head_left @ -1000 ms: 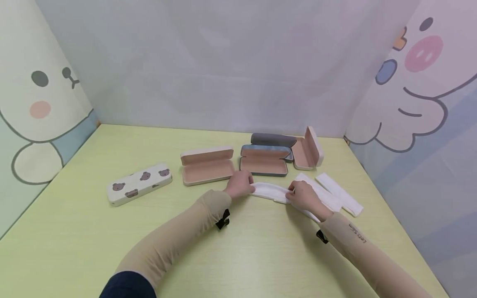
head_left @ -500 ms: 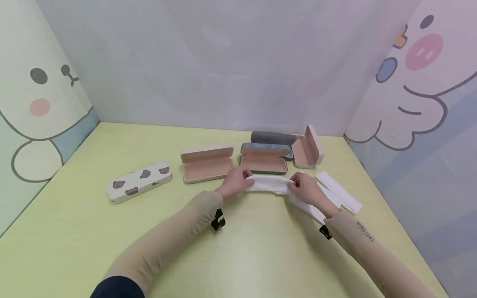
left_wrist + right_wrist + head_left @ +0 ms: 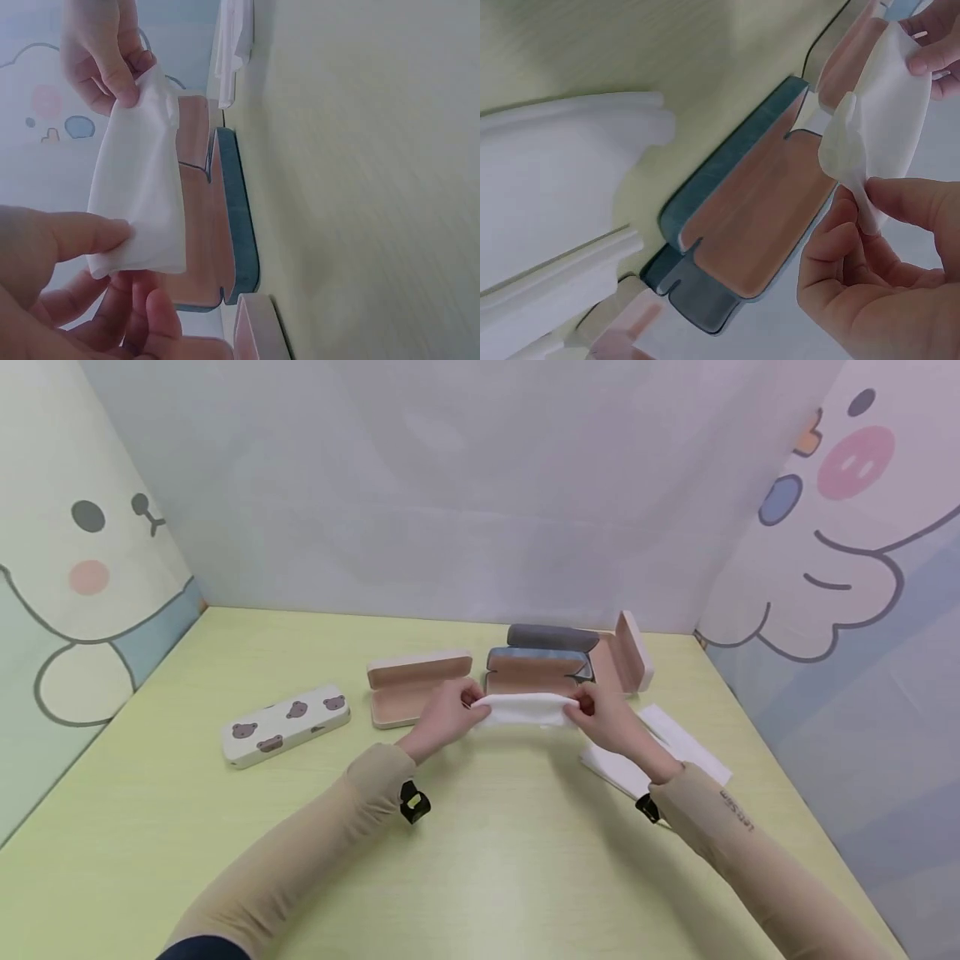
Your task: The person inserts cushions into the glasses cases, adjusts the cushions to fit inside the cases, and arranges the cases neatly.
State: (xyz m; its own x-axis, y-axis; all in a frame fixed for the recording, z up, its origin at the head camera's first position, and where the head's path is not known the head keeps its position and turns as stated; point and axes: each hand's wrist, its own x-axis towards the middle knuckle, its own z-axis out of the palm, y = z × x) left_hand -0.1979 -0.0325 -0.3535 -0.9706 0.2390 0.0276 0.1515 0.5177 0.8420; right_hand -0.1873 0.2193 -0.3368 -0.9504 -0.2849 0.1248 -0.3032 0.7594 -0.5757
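A folded white cloth (image 3: 525,710) is stretched between both hands, raised off the table before the open blue glasses case (image 3: 536,682). My left hand (image 3: 442,717) pinches its left end between thumb and fingers, as the left wrist view also shows. At the other end, my right hand (image 3: 613,727) pinches the cloth between thumb and index finger; in the right wrist view that end of the cloth (image 3: 889,112) is bunched. The blue case's pink lining (image 3: 761,217) is visible, with no object seen in it.
Left of the blue case is an open pale glasses case (image 3: 393,706). A closed bear-print case (image 3: 285,725) lies farther left. A dark grey case (image 3: 551,637) and another open case (image 3: 628,652) stand behind. Folded white cloths (image 3: 686,745) lie by the right forearm.
Both hands have lifted the white cloth off the other cloths and moved it toward the blue case. The left hand shifted left and the cloth is now stretched level.
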